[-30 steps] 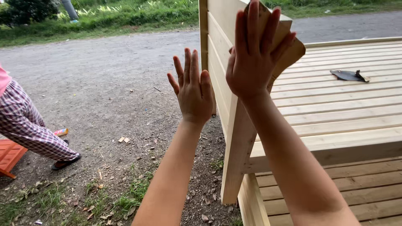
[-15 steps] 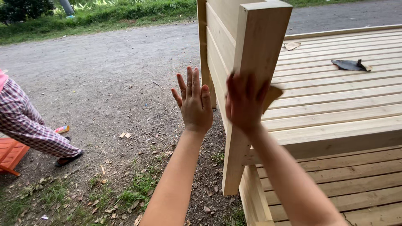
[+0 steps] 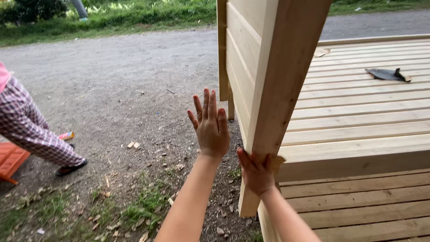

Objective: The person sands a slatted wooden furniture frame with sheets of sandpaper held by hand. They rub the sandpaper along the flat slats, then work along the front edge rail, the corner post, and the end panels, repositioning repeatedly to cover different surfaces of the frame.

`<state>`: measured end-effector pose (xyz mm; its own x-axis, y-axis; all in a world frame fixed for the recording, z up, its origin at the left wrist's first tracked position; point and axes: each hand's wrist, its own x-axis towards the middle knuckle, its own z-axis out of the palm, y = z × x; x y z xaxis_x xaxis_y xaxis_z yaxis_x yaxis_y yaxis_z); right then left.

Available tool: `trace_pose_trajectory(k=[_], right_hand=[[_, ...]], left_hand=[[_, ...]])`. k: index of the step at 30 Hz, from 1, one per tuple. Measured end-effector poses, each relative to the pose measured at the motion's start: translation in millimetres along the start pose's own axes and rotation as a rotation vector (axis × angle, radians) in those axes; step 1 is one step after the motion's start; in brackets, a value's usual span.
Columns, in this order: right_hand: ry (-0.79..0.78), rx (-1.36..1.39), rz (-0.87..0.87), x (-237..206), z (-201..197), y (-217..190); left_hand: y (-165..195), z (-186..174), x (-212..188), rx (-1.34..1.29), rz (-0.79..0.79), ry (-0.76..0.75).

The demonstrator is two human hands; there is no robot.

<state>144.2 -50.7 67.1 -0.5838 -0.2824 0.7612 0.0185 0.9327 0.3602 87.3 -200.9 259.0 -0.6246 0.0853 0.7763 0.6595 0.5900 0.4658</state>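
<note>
A pale wooden corner post (image 3: 286,76) stands tilted at the edge of a plank platform. My right hand (image 3: 256,172) presses a tan sheet of sandpaper (image 3: 276,162) flat against the lower part of this post. Held upright in the air just left of the post, my left hand (image 3: 210,127) has its fingers spread and holds nothing. It hovers beside the boarded wooden wall (image 3: 239,58), and I cannot tell if it touches it.
The plank platform (image 3: 358,116) stretches to the right, with a dark flat tool (image 3: 387,74) lying on it. Gravel ground (image 3: 134,80) lies to the left. Another person's leg in checked trousers (image 3: 31,130) stands at the far left by an orange object (image 3: 11,161).
My right hand has slid with the sandpaper from the top of the post down to its lower part. My left hand has stayed raised and open, shifting only slightly.
</note>
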Motion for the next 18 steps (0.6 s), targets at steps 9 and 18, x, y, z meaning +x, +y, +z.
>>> trace_pose_trajectory(k=[9,18], right_hand=[[0.439,0.119,0.254,121,-26,69],[0.256,0.087,0.024,45,-28,39]], left_hand=[[-2,23,-10,0.025,0.002,0.008],[11,39,-39,0.062,0.025,-0.053]])
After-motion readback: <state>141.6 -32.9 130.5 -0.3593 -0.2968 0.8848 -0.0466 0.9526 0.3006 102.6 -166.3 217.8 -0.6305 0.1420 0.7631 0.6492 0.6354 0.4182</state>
